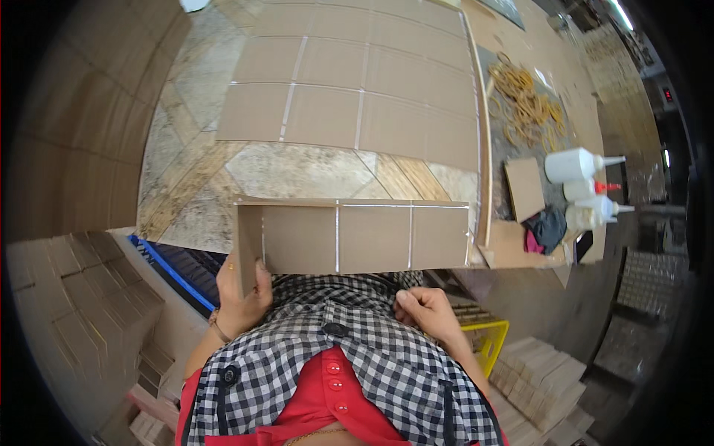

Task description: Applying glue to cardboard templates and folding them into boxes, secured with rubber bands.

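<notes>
A long brown panel [375,236], crossed by white lines, sits at the near edge of the table. Along its far side runs a thin upright strip, and a narrow brown end board [248,249] stands at its left end. My left hand [247,291] grips that end board, thumb on the inner face and fingers outside. Below the panel's right half, apart from it, my right hand [425,308] is closed with curled fingers; whatever they may hold is hidden.
Beyond lies a larger sheet of brown panels [335,82] with white lines. To the right are yellow rubber bands [520,104], white squeeze bottles [573,165], a dark cloth [547,229] and a small brown board [525,189]. Stacked brown boards [74,134] rise at left; a yellow crate [492,343] stands low right.
</notes>
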The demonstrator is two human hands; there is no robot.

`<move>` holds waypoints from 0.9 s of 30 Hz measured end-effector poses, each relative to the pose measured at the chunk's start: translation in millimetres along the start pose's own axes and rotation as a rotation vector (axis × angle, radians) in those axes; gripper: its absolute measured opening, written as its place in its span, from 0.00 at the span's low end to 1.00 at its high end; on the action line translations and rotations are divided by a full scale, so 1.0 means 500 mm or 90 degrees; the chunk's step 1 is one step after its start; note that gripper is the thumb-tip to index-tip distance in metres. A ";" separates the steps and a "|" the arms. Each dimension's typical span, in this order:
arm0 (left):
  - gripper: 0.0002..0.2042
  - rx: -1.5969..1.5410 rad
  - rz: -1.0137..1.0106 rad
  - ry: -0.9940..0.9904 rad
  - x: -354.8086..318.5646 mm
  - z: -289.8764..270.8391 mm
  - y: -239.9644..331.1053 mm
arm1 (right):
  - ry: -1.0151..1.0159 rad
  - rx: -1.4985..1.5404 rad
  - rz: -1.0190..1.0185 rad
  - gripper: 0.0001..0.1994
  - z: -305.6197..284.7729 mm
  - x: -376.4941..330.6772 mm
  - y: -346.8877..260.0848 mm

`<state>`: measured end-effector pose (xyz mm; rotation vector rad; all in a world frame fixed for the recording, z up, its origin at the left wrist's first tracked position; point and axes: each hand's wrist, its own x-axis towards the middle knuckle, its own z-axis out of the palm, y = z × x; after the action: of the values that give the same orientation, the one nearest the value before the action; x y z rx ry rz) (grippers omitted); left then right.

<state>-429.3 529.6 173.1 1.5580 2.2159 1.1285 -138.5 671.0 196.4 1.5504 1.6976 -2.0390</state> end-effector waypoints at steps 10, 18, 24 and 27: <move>0.06 -0.002 0.005 -0.065 0.009 -0.002 0.018 | 0.411 0.348 -0.426 0.13 0.043 0.019 0.049; 0.30 0.043 0.147 0.019 0.091 0.083 0.065 | 0.421 -0.146 -0.680 0.18 0.019 0.001 -0.153; 0.34 0.016 0.162 0.042 0.108 0.098 0.079 | 0.497 -0.308 -0.767 0.15 0.031 0.034 -0.199; 0.35 0.025 0.171 0.052 0.105 0.101 0.076 | 0.504 -0.317 -0.765 0.16 0.033 0.037 -0.193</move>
<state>-396.0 604.9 177.3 1.9025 2.1377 1.2457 -216.1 705.3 248.9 1.3010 3.6955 -0.8540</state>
